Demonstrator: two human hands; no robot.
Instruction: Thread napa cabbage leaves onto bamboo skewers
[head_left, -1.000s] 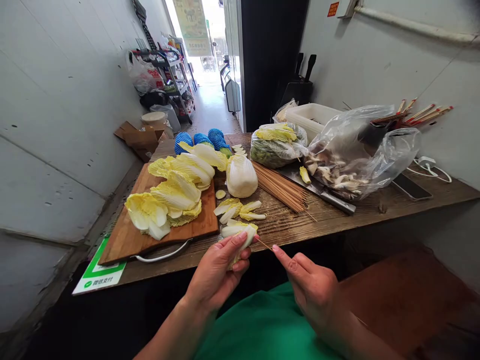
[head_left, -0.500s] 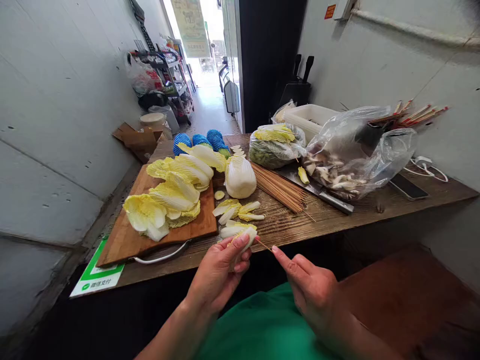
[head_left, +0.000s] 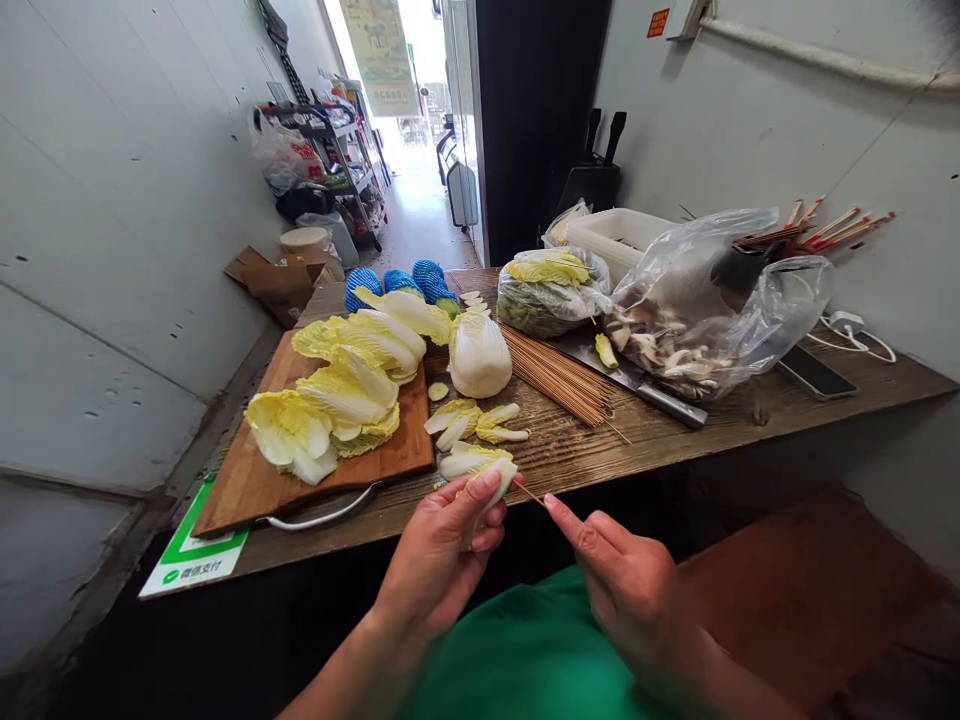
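Brown wood-grain table [head_left: 555, 458] spans the room between light grey wall panels, with a bright doorway at the far end. On its left side lies a rectangular wooden cutting board [head_left: 417, 425] with a curved metal handle; loose yellow-and-white cabbage leaves [head_left: 352, 385] cover much of it. Right of the board stands a pale, trimmed cabbage head [head_left: 480, 355], beside a fanned bundle of thin brown wooden skewers [head_left: 559, 372]. A metal-handled knife [head_left: 673, 405] lies to the right of the bundle, in front of a clear plastic bag of grey-white mushrooms [head_left: 675, 350]. Small cut cabbage pieces [head_left: 495, 430] rest on the table near its front edge. Just in front of that edge, the left hand [head_left: 448, 540] grips a folded white-and-yellow leaf piece [head_left: 505, 472] between thumb and fingers. The right hand [head_left: 619, 565] is closed on a single thin skewer [head_left: 532, 493], index finger extended along it. The skewer points at the leaf piece; whether its tip penetrates cannot be determined.
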